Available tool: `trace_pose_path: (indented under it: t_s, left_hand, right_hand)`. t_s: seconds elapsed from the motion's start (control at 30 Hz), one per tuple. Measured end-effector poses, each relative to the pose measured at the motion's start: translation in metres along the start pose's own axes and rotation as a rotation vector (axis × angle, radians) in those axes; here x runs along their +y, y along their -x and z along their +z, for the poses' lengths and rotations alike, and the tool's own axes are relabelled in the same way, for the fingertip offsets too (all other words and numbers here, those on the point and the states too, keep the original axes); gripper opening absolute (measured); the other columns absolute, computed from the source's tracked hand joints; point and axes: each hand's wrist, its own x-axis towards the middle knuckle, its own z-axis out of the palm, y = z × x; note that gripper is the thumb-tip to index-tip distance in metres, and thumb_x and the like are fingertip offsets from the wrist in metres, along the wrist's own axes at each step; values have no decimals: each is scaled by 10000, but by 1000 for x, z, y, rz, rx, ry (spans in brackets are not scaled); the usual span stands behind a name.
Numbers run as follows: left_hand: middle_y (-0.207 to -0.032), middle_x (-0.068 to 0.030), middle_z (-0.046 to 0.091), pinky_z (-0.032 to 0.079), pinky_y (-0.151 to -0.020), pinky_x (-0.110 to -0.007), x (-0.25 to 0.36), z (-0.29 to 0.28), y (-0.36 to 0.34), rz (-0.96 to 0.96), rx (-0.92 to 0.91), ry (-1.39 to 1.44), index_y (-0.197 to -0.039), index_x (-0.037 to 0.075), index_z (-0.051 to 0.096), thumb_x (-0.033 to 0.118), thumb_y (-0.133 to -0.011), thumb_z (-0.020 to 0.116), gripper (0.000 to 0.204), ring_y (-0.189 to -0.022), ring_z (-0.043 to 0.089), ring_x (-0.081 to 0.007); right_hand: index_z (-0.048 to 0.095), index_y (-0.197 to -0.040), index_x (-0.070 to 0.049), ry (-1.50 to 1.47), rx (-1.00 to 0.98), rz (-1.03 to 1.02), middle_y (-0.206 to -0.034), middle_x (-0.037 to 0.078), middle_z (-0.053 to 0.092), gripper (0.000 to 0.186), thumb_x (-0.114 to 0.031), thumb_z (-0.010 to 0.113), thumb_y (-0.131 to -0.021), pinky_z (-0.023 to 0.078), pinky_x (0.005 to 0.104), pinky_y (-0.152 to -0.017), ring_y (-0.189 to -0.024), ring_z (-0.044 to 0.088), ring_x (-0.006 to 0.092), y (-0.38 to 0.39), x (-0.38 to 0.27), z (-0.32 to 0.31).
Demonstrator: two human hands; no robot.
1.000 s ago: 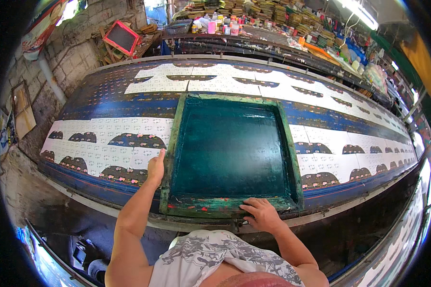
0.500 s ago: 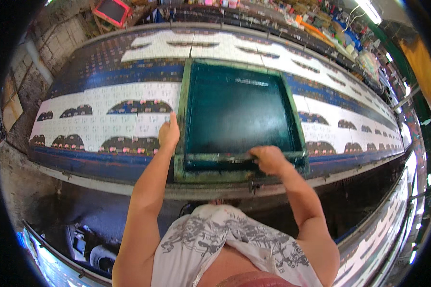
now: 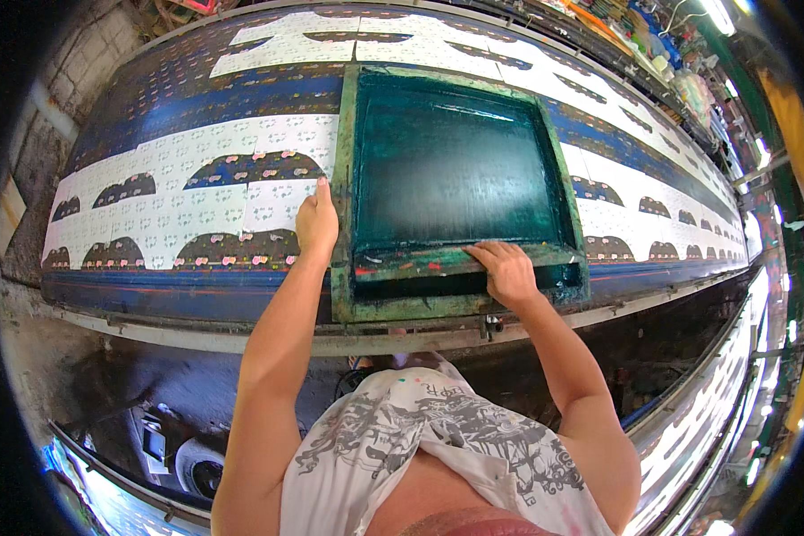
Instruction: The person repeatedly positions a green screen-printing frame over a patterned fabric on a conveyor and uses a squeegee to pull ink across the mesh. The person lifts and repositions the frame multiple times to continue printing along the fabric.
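A screen-printing frame with worn green rails lies flat on the long printing table. Its mesh is coated in wet dark teal ink. At the frame's left rail is my left hand, thumb pointing away from me and fingers curled against the rail. My right hand grips the right half of a long squeegee that spans the frame near its front rail. The squeegee's ink-stained top faces up, with red and white smears. White cut fabric pieces with small prints lie on both sides of the frame.
More white pieces form a row along the table's far side. Close to my body runs the table's metal edge rail, with a small metal stop beside the frame. A second table with pieces stands at lower right.
The whole view has shifted, so the table sits higher in it. The squeegee has tipped and shows more of its top face, slightly farther from the front rail. My left hand stays at the frame.
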Motion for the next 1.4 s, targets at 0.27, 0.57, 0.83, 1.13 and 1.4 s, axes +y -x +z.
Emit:
trace_pose_path:
  t_s: [0.27, 0.57, 0.83, 1.13, 1.4]
  left_hand:
    - [-1156, -313, 736, 492, -1030, -495, 1, 2, 9, -9, 101, 140, -1161, -103, 718, 632, -1102, 491, 772, -1131, 682, -439]
    - [-1201, -277, 749, 495, -1014, -458, -4, 2, 11, 25, 175, 59, -1258, -81, 725, 558, -1135, 491, 692, -1137, 683, -370]
    - [-1101, -243, 749, 495, -965, -437, 10, 2, 24, 36, 236, 50, -1180, -102, 721, 524, -1142, 499, 666, -1038, 670, -332]
    - [-892, -273, 690, 490, -833, -492, -6, 1, 11, 109, 238, -45, -989, -100, 691, 543, -1131, 496, 687, -852, 623, -347]
    - [-991, -327, 729, 506, -908, -525, -12, -1, -1, 123, 182, -2, -981, -107, 710, 602, -1089, 527, 740, -953, 678, -477]
  right_hand:
    - [753, -1289, -148, 40, 113, -6, -1158, 111, 753, 485, 23, 627, -853, 559, 465, -955, -1096, 723, 352, -140, 92, 34]
    - [768, -1261, -200, 97, 1, 65, -1148, 129, 763, 386, -87, 675, -904, 597, 515, -938, -1065, 747, 369, -291, 202, 55]
    - [740, -1361, -202, 83, -96, 55, -1257, 140, 775, 426, -143, 669, -944, 583, 506, -1008, -1179, 730, 362, -342, 231, 41]
    - [701, -1391, -160, 56, -272, 1, -1259, 183, 766, 474, -178, 640, -922, 571, 542, -1024, -1195, 718, 396, -300, 208, 19]
    - [719, -1326, -144, 28, -318, -4, -1224, 170, 770, 411, -182, 722, -917, 578, 553, -969, -1148, 728, 408, -169, 124, -1]
